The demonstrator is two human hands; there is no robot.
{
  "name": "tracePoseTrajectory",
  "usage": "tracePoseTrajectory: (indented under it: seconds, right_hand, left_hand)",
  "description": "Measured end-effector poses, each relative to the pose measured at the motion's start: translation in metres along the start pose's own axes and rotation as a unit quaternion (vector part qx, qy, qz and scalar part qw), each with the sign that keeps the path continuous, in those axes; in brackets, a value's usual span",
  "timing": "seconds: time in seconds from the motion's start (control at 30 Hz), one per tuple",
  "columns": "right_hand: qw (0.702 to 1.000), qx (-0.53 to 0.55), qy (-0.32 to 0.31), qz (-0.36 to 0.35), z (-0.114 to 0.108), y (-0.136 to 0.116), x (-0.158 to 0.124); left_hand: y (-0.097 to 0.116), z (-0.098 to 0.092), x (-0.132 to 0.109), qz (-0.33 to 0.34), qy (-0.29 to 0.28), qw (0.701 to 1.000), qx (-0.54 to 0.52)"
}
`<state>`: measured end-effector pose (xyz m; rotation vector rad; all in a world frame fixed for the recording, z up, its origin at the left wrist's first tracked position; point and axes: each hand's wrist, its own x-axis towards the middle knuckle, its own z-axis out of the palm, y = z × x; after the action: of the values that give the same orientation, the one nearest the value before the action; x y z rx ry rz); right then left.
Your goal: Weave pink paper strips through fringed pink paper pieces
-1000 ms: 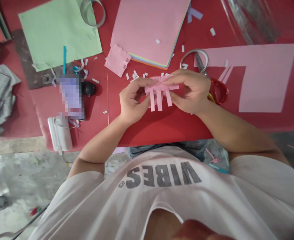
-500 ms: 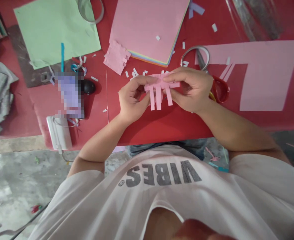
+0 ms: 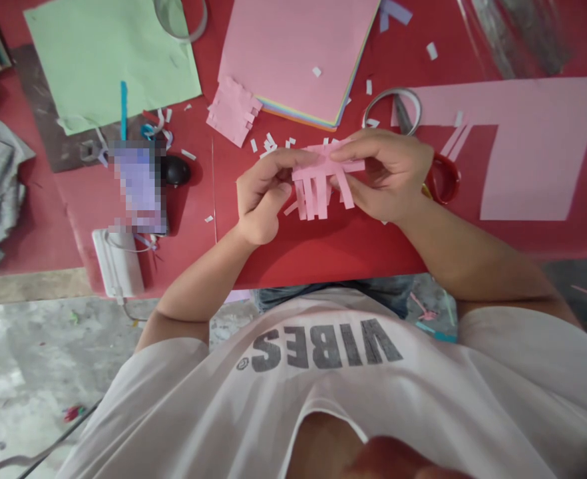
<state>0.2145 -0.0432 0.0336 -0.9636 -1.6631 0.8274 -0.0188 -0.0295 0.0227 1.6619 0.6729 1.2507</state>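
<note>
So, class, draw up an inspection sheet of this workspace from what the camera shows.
Surface: red table, littered with paper.
Job's things: pink paper strips between both hands; scissors beside the right hand.
Clutter: white paper scraps, stack of coloured paper, green sheet.
Hands: left hand and right hand both grip the strips.
Cables: thin wire from a white box.
Surroundings: concrete floor below the table.

Left hand (image 3: 262,199), right hand (image 3: 386,176) — close together, fingers (image 3: 368,152) pinching, wrists turned inward
</note>
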Motion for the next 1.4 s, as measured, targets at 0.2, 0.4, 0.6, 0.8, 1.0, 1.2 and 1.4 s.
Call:
tracePoseTrajectory:
  seconds: [0.2, 0.4, 0.6, 0.8, 1.0, 1.2, 1.4]
  right_hand:
    - [0.996, 0.015, 0.045, -0.076, 0.005, 0.010, 0.002]
    - [0.992, 0.017, 0.054, -0.110, 0.006, 0.010, 0.004]
    - [0.990, 0.015, 0.056, -0.126, 0.007, 0.009, 0.006]
    - [0.989, 0.027, 0.057, -0.133, 0.008, 0.010, 0.007]
    - [0.988, 0.033, 0.060, -0.137, 0.009, 0.005, 0.008]
    - [0.986, 0.028, 0.066, -0.150, 0.010, 0.003, 0.009]
    - [0.992, -0.005, 0.069, -0.108, 0.009, 0.000, 0.007]
  left_hand:
    - [-0.003, 0.001, -0.001, 0.006, 0.008, 1.000, -0.013]
    - [-0.007, 0.001, -0.001, 0.027, 0.030, 0.999, 0.008]
    - [-0.002, 0.003, -0.002, 0.011, 0.035, 0.999, 0.004]
    - [-0.008, 0.001, -0.004, 0.016, 0.036, 0.999, 0.000]
    - [-0.010, 0.000, -0.002, 0.031, 0.026, 0.999, 0.002]
    - [0.000, 0.003, -0.002, 0.008, 0.042, 0.999, 0.014]
    - [-0.012, 0.000, -0.003, -0.004, 0.028, 0.999, -0.015]
